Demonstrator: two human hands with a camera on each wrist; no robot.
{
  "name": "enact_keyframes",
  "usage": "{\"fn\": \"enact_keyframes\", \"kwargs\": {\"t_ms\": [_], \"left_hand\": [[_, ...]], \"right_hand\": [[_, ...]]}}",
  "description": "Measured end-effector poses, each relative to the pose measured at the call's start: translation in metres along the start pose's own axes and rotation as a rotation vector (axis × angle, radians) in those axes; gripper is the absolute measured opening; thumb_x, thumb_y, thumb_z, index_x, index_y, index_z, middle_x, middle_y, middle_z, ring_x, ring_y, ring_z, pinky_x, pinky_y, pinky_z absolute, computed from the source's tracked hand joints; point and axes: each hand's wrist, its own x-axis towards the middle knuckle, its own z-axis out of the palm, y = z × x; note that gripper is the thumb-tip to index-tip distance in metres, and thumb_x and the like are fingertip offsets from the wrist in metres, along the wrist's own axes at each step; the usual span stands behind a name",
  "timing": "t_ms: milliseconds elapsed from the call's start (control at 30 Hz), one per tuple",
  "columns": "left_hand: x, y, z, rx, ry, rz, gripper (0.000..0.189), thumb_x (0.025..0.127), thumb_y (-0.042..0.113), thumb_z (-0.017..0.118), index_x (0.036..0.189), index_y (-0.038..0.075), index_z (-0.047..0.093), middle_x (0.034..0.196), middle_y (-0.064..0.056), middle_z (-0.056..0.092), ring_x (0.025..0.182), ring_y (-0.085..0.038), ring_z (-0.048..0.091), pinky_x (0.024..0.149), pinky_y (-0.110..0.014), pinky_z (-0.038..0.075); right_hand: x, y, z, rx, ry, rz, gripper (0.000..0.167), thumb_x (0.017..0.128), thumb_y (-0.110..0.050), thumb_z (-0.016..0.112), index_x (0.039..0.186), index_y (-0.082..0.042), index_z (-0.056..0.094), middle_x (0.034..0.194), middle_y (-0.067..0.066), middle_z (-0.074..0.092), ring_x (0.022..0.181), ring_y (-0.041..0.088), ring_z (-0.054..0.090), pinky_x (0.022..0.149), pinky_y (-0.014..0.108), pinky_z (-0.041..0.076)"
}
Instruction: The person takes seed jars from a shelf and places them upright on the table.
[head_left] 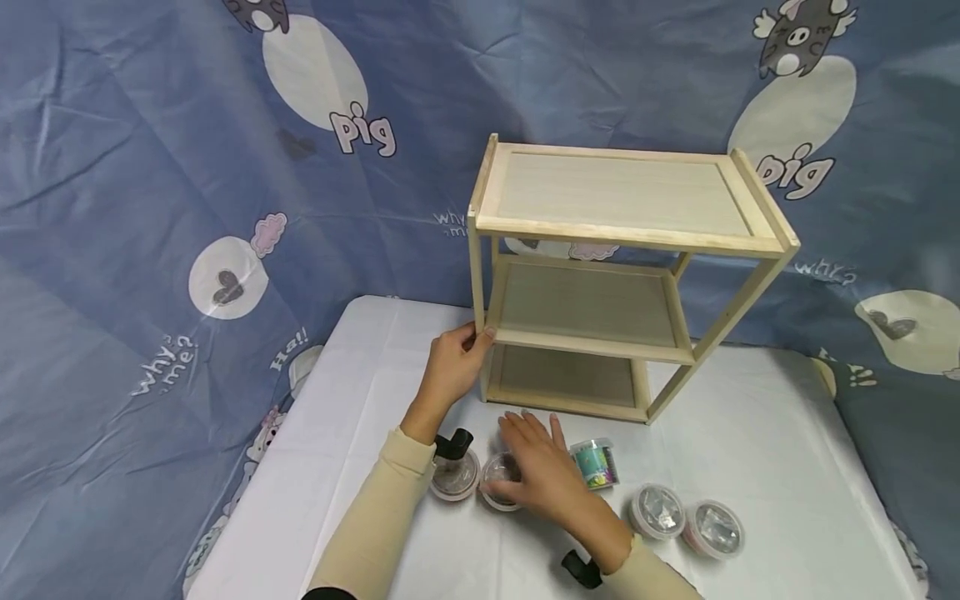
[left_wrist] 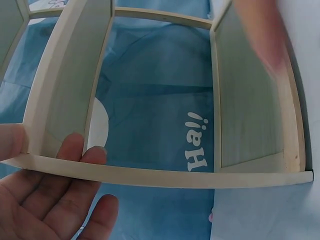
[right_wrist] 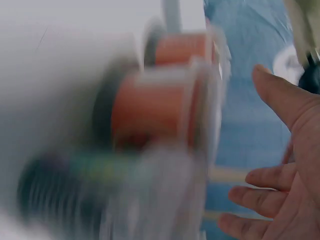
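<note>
A three-tier wooden shelf (head_left: pixel 622 187) stands upright on the white-covered table. My left hand (head_left: pixel 450 367) grips its left front post at the middle tier; in the left wrist view the fingers of that hand (left_wrist: pixel 55 200) wrap the post, with the thumb on the other side. My right hand (head_left: pixel 542 471) is spread over a round clear-lidded tub (head_left: pixel 500 468), partly covering it. Blurred in the right wrist view, an orange-sided tub (right_wrist: pixel 150 110) lies near the palm, with no fingers around it. To that hand's right stands a teal-labelled tub (head_left: pixel 594 464).
Another clear-lidded tub (head_left: pixel 456 477) sits by my left forearm. Two more tubs, one (head_left: pixel 658 512) beside the other (head_left: pixel 714 530), stand at the right front. A blue printed cloth (head_left: pixel 150 208) hangs behind the table (head_left: pixel 765 433).
</note>
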Motion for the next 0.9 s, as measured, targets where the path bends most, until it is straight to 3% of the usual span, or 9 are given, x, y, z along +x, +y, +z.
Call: {"fn": "enact_keyframes", "kwargs": {"t_ms": [200, 433, 667, 900], "left_hand": [[0.0, 0.0, -0.002, 0.008, 0.009, -0.001, 0.036, 0.105, 0.037, 0.064, 0.116, 0.006, 0.079, 0.099, -0.008, 0.078, 0.09, -0.022, 0.071, 0.079, -0.045, 0.056], [-0.001, 0.0, 0.0, -0.008, 0.018, -0.006, 0.033, 0.105, 0.035, 0.065, 0.114, 0.006, 0.079, 0.097, -0.009, 0.078, 0.088, -0.023, 0.07, 0.077, -0.044, 0.056], [-0.001, -0.001, 0.002, -0.023, 0.011, -0.008, 0.035, 0.105, 0.035, 0.065, 0.117, 0.005, 0.078, 0.102, -0.01, 0.078, 0.096, -0.025, 0.073, 0.083, -0.047, 0.058], [0.0, -0.001, 0.001, -0.009, 0.012, -0.009, 0.035, 0.106, 0.035, 0.064, 0.117, 0.005, 0.078, 0.101, -0.01, 0.078, 0.095, -0.025, 0.073, 0.082, -0.047, 0.058]], "right_hand": [[-0.021, 0.035, -0.036, 0.067, 0.113, 0.173, 0.087, 0.09, -0.052, 0.08, 0.15, 0.004, 0.051, 0.15, 0.023, 0.054, 0.138, 0.042, 0.052, 0.108, 0.059, 0.044], [-0.029, 0.066, -0.063, 0.025, 0.085, 0.353, 0.083, 0.095, -0.051, 0.075, 0.144, 0.012, 0.053, 0.141, 0.031, 0.059, 0.127, 0.048, 0.058, 0.099, 0.062, 0.049], [-0.027, 0.082, -0.058, 0.006, -0.027, 0.466, 0.079, 0.091, -0.054, 0.077, 0.134, 0.011, 0.062, 0.124, 0.029, 0.068, 0.108, 0.047, 0.067, 0.084, 0.059, 0.055], [-0.022, 0.089, -0.047, 0.028, -0.072, 0.49, 0.095, 0.088, -0.063, 0.076, 0.154, -0.001, 0.048, 0.137, 0.032, 0.06, 0.123, 0.051, 0.06, 0.091, 0.063, 0.052]]}}
